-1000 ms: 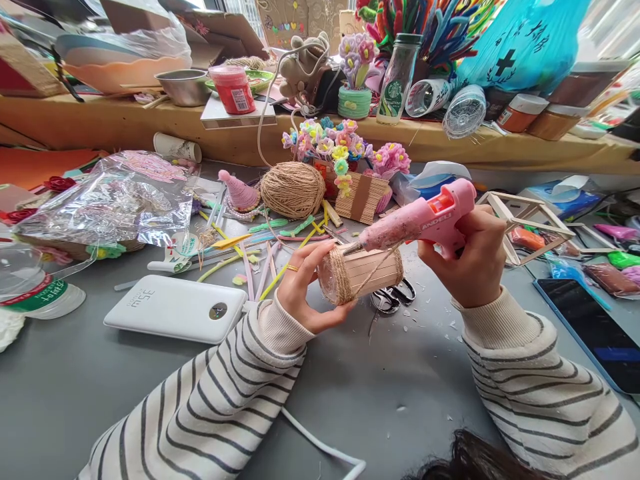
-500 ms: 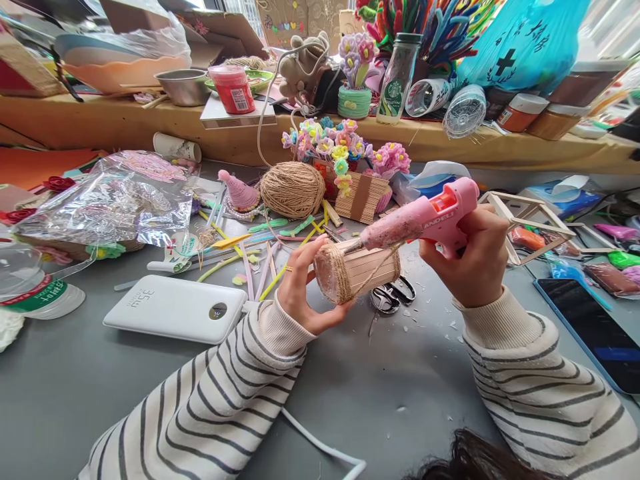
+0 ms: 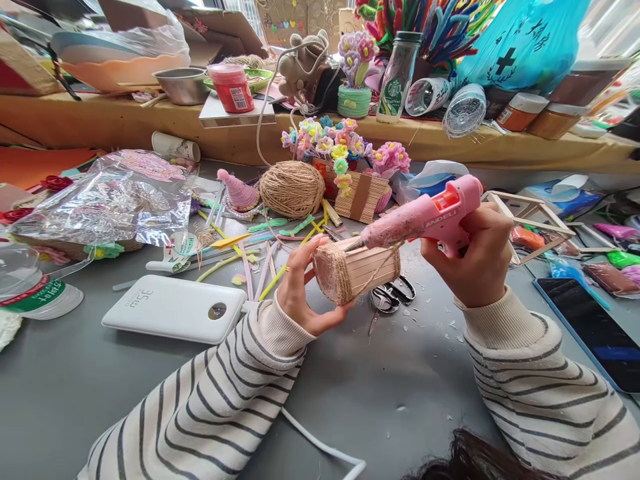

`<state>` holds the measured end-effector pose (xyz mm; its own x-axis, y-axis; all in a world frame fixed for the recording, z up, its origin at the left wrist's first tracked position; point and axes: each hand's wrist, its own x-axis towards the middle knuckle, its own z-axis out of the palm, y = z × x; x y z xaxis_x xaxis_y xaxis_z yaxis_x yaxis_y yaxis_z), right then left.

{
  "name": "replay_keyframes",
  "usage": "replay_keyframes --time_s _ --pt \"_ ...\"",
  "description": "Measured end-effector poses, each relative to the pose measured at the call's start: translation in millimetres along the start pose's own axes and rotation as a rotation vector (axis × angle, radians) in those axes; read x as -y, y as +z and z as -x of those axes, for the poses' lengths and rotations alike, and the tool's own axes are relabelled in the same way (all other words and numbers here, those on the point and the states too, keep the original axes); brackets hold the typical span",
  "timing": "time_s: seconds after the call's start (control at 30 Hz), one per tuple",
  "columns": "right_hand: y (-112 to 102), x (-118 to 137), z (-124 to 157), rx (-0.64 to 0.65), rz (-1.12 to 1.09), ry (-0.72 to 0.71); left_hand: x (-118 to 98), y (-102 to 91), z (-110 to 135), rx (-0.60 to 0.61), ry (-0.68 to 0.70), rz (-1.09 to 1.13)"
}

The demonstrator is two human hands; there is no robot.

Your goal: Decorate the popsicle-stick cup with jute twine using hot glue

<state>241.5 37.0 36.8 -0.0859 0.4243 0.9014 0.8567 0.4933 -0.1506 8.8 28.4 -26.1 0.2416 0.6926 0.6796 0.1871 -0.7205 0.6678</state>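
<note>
the left hand (image 3: 300, 290) holds a small jar covered with wooden sticks (image 3: 357, 270) on its side, a little above the grey bench (image 3: 390, 400). its fingers are closed around the jar's near end, where brown twine is wound around it, thumb below and the other fingers on top. the right hand (image 3: 475, 257) holds a pink glue gun (image 3: 425, 220), the fingers wrapped tight around the handle. the nozzle of the gun touches the top of the jar, just beside the twine band. one loose strand of twine goes across the sticks. under the jar, on the bench, lie scissors (image 3: 393, 293). a white power bank (image 3: 175, 310) lies left of the left hand. behind the jar, a ball of twine (image 3: 293, 190) sits among coloured sticks, and a dark phone (image 3: 595, 330) lies at the right.
</note>
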Motion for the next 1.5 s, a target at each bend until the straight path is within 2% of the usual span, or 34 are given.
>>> replay_keyframes --time_s 0.3,0.93,1.5 --pt "3.3 -8.1 7.1 -0.049 -0.013 -0.1 1.6 1.7 -0.7 -0.008 0.029 0.025" --pt "1.2 -4.4 4.0 0.018 -0.031 0.039 0.6 1.0 -1.3 0.005 0.036 -0.02" --pt "1.0 -6.1 2.5 0.011 -0.059 -0.05 3.9 1.4 -2.7 -0.011 0.114 -0.03"
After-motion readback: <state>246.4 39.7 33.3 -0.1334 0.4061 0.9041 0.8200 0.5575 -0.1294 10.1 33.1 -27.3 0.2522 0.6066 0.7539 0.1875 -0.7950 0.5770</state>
